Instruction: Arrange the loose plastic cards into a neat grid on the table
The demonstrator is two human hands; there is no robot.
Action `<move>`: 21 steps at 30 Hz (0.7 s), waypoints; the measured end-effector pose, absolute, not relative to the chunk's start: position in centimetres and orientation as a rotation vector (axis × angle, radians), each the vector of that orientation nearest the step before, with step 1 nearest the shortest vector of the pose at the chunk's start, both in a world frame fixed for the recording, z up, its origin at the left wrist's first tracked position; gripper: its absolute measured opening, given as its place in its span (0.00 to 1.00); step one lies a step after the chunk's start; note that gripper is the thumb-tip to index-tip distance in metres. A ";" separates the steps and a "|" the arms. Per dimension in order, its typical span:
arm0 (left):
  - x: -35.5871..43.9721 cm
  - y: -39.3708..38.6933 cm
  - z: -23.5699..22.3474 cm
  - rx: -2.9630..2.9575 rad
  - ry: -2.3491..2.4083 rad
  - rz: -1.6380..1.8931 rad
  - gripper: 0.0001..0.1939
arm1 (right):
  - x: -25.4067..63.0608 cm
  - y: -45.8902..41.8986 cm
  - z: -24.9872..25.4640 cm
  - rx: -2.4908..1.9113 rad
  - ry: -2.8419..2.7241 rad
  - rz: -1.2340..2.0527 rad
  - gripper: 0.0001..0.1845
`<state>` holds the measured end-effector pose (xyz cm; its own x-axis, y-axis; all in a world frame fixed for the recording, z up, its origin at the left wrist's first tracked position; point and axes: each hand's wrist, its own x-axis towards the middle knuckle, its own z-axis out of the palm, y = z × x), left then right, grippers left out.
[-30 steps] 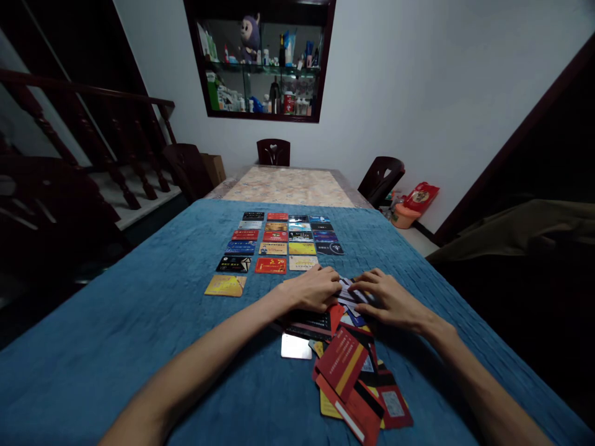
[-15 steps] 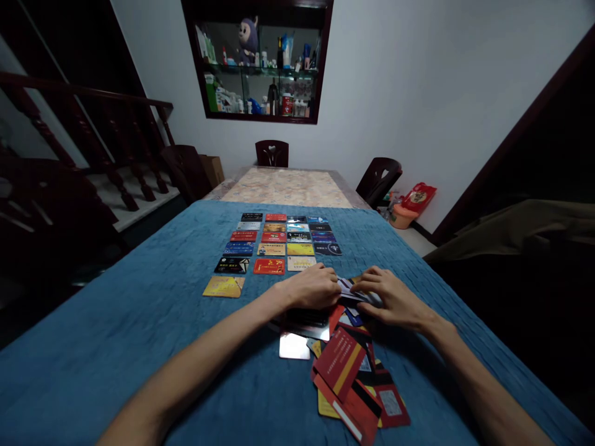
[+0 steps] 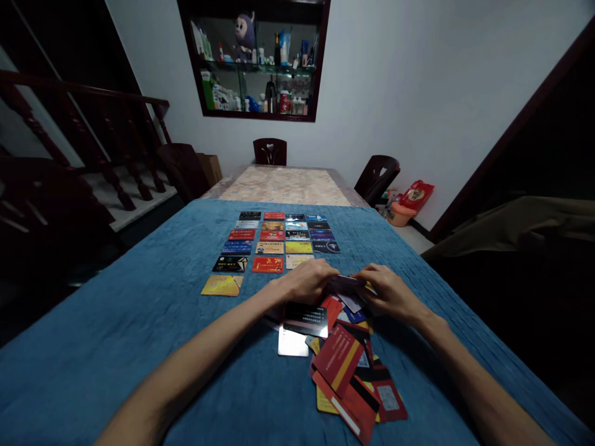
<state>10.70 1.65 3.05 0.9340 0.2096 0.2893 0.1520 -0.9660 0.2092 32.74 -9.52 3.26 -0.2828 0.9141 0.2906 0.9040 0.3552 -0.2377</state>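
Observation:
A dark card is tilted up between my two hands, its light upper edge showing. My left hand is closed on the card's left end, fingers curled. On the other end, my right hand pinches it between thumb and fingers. Beneath and in front of them lies a loose pile of overlapping cards, among them a red card with a yellow stripe, a black card and a shiny silver-white card. Beyond my left hand, cards lie in neat rows, including a red card and a gold card.
A blue cloth covers the near part of the table, with a patterned tabletop beyond it. Dark chairs stand around the table. A wall cabinet holds a plush toy and bottles.
Both hands have drawn together on a card and tilted it up from the pile. The black card beneath my left wrist shows more now. The view has shifted slightly.

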 end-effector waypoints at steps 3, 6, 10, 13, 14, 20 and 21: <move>10.8 1.4 3.3 2.900 0.275 0.475 0.13 | 32.7 -9.5 3.2 -1.596 -2.247 0.015 0.14; 10.8 1.2 3.3 2.903 0.292 0.477 0.12 | 32.8 -9.4 2.9 -1.593 -2.236 -0.020 0.14; 10.8 1.1 3.2 2.913 0.313 0.510 0.15 | 32.9 -9.3 2.6 -1.585 -2.242 -0.084 0.13; 10.8 1.1 3.2 2.920 0.337 0.515 0.15 | 32.8 -9.2 2.6 -1.573 -2.246 -0.148 0.14; 10.8 1.0 3.3 2.923 0.346 0.516 0.15 | 32.7 -9.2 2.5 -1.568 -2.250 -0.161 0.14; 10.8 1.0 3.6 2.948 0.413 0.524 0.13 | 32.5 -9.1 1.9 -1.524 -2.232 -0.228 0.16; 10.8 1.0 3.6 2.950 0.422 0.525 0.13 | 32.5 -9.1 1.7 -1.517 -2.223 -0.249 0.16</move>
